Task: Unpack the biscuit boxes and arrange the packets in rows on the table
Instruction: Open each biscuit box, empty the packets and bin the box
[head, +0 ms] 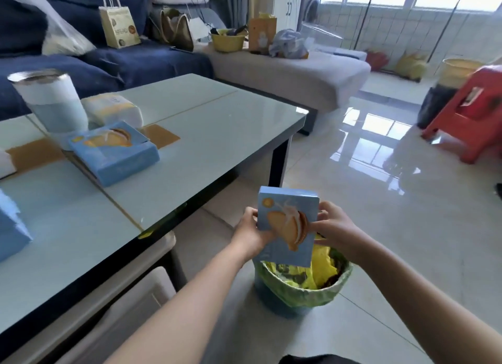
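Both hands grasp one blue biscuit box (pixel 288 225): the left hand (pixel 251 232) holds its left edge with curled fingers, and the right hand (pixel 332 225) holds its right edge. The box stands nearly upright in the air, off the table and just above a waste bin (pixel 301 290) lined with a green bag. On the glass coffee table (pixel 206 135) a second blue biscuit box (pixel 114 153) lies flat, near a white tumbler (pixel 51 102) and a white wrapped pack (pixel 114 109). Part of a third blue box (pixel 11 227) shows at the left edge.
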### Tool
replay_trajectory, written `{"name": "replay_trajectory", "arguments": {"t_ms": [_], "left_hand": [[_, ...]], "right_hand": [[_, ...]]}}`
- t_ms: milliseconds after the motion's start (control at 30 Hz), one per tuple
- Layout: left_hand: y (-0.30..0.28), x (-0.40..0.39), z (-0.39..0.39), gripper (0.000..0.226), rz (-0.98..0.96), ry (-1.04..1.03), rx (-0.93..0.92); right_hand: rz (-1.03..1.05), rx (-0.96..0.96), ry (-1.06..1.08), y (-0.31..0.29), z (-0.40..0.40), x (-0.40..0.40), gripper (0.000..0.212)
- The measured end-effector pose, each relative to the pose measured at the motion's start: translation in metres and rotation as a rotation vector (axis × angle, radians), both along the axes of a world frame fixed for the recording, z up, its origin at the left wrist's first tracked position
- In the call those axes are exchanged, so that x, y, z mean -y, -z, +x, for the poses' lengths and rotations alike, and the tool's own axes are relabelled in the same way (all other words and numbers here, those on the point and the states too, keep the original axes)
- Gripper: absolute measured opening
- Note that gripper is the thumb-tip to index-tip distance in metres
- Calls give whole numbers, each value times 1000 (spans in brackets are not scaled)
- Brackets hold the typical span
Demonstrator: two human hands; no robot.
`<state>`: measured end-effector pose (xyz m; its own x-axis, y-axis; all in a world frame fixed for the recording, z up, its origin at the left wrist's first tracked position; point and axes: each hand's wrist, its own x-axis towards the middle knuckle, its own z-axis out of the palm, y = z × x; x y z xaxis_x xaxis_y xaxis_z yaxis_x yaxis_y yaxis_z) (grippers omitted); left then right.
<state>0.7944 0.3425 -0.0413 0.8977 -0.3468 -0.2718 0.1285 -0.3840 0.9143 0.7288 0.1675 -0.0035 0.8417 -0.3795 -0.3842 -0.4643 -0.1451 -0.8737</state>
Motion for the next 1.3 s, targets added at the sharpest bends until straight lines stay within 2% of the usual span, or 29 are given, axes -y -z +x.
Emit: {"name": "replay_trajectory", "arguments": {"t_ms": [167, 367, 467, 600, 700, 833, 1133, 1300], "left_hand": [[19, 21, 4, 39, 106, 63, -11], [20, 28, 14, 44, 187, 133, 26], [16, 25, 14, 53, 296, 189, 73], [2, 12, 14, 53, 342, 191, 90], [-18, -9, 16, 43, 344, 166, 151], [-50, -46, 16, 36, 347, 125, 238], [-119, -151, 4, 23, 413, -93, 463], [-149, -204, 6, 18, 420, -196, 479]], "right_hand": [[47, -30, 52, 28, -3, 17, 34], [28, -43, 112, 45, 2, 30, 26], [-239, -209, 11, 49, 6, 30, 10], [-631, -288, -39, 40, 16, 23, 29], [-689, -233, -34, 18, 26, 5, 41], [-671, -131, -147, -17, 37, -32, 47], [-626, 148, -378, -112, 46, -148, 38], [-630, 216, -500, -144, 57, -204, 38]]}}
